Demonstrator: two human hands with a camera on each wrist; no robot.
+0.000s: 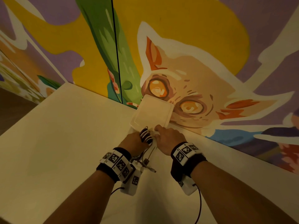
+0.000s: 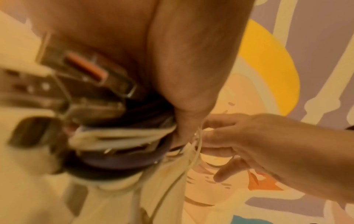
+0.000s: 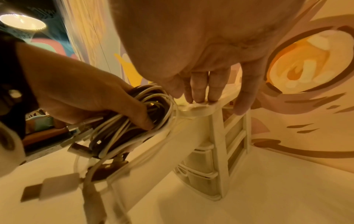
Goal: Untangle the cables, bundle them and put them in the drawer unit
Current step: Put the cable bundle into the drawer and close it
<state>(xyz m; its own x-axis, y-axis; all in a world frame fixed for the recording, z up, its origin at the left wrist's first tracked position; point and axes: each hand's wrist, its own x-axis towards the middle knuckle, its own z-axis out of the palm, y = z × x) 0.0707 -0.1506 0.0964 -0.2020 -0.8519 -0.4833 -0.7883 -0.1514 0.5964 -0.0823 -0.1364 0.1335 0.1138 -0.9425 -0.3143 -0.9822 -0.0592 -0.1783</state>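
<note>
While my left hand (image 1: 131, 140) has its fingers (image 3: 141, 116) curled through a coil of cables (image 1: 146, 136), I log the scene item by item.

Item: cables. Dark and white leads wound into one loop, held above the surface (image 1: 68, 143), just in front of the drawer unit (image 1: 152, 113). Several plug ends (image 3: 55, 188) hang loose below the coil.

Item: right hand (image 1: 168, 139). Fingers straight, tips (image 3: 200, 94) resting on the top front edge of the drawer unit, thumb down one side. I judge it is steadying the unit or about to pull a drawer; I cannot tell which. It grips no cable that I can make out in the right wrist view. The left wrist view, which is blurred, shows thin white strands near its fingers, and contact there is unclear.

Item: drawer unit. Pale plastic, standing on the surface against the painted wall (image 1: 202, 70). The right wrist view shows stacked drawer fronts (image 3: 199, 180).

Contents: the drawer fronts appear pushed in. Nothing inside can be read.

Note on the step in hand, as I judge it: stowing the bundle. To do it well I would brace the unit, draw one drawer fully out, and gather the dangling plugs into the coil first, so none snag on the drawer lip. The coil should go in flat, and the left hand should hold its grip until the loop rests on the drawer floor, or it may spring open.
</note>
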